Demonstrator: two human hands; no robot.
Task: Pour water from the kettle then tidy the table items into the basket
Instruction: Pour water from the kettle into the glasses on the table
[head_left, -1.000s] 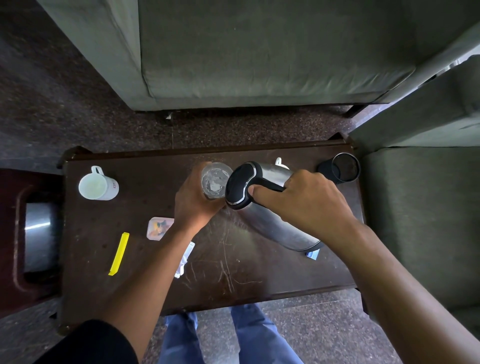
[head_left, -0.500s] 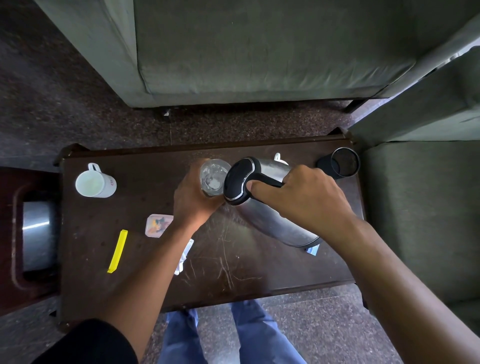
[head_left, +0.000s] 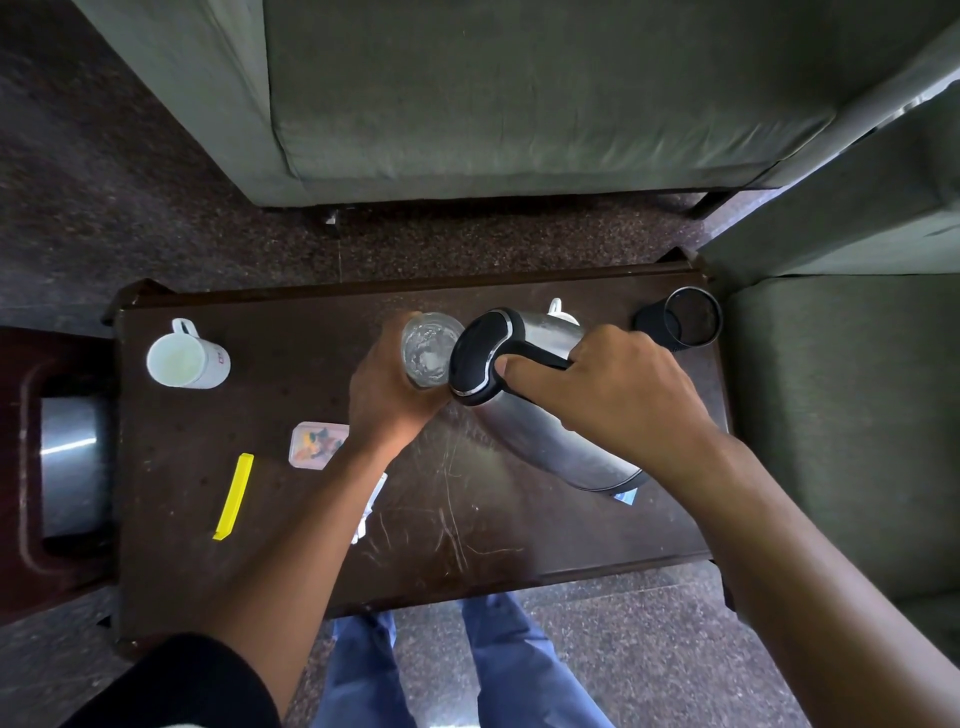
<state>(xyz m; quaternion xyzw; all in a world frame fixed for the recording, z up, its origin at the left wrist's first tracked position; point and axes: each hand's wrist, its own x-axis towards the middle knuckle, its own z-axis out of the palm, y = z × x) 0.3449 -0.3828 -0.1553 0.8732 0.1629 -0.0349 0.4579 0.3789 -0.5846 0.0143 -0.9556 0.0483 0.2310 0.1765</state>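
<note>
Fingers of my right hand (head_left: 608, 395) are wrapped tight round the black handle of the kettle (head_left: 540, 410), thumb pressed along the top near the lid, and the steel body is tipped over toward my left. Nearer the middle, my left hand (head_left: 387, 395) curls round the clear glass (head_left: 428, 351), steadying it on the table (head_left: 467, 530) with the kettle's lid end just at its rim. Water shows in the glass, though I cannot make out the stream itself.

To pour well, I judge I should keep the spout over the glass's mouth, tilt slowly, and level the kettle before the water nears the brim.

Beyond my hands, the white mug (head_left: 187, 358), yellow clip (head_left: 234, 496) and small packet (head_left: 317, 444) wait for tidying; what looks like a basket (head_left: 67, 462) sits off the table's left end.
</note>
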